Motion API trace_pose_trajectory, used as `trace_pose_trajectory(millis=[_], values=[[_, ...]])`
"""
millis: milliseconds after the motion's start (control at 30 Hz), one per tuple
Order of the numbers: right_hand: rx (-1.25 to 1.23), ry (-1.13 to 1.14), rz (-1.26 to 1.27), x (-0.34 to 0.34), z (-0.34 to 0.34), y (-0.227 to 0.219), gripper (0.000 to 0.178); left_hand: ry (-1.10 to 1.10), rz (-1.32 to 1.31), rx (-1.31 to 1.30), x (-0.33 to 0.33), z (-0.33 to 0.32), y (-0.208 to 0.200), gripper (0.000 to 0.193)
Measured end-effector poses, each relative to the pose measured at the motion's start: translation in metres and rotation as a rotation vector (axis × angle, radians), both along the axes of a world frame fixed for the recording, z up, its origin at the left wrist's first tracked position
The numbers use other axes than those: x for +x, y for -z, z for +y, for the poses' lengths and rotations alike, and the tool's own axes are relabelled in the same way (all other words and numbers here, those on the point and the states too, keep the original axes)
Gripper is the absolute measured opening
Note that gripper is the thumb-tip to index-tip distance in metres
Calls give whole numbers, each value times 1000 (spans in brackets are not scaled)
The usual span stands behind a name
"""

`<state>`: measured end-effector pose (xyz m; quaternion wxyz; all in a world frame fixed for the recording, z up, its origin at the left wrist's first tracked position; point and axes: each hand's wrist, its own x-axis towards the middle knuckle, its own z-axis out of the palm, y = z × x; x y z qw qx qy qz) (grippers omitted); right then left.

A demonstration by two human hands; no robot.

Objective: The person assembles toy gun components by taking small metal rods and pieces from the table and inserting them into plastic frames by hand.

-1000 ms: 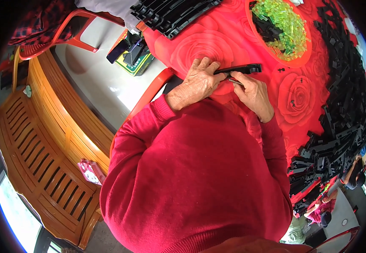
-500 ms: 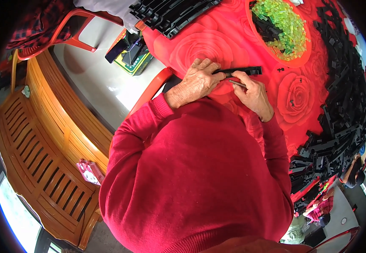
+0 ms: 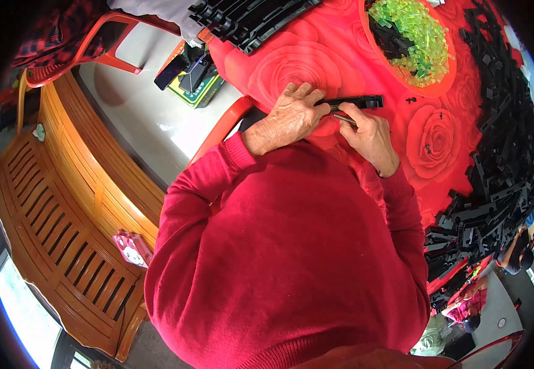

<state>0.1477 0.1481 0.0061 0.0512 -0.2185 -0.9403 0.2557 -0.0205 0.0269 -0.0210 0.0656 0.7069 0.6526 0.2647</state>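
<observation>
A long black plastic piece lies across the red rose-patterned cloth in front of me. My left hand is closed on its left end, with the thumb along the near side. My right hand is bent around a thin, grey, rod-like tool, whose exact kind I cannot make out. The tool's tip and my right fingertips are at the near edge of the black piece, close to my left thumb. Part of the black piece is hidden under my left fingers.
An orange-rimmed bowl holds yellow-green translucent bits and black parts. Black plastic pieces are heaped along the right side. Long black strips lie at the far left of the table. Small black bits dot the cloth. A red chair stands at my left.
The tool in my right hand has shifted slightly left and tilts a bit differently against the black piece. My left hand keeps its hold almost unmoved.
</observation>
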Motion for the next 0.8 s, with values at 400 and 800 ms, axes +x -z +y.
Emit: trace_pose_trajectory(millis=[400,800], values=[[-712,209,484,24,12,-26,16,12,23,123,-4,-12,6,22],[-497,195,693,-4,-4,4,14,-308,-151,175,-6,-30,11,56]])
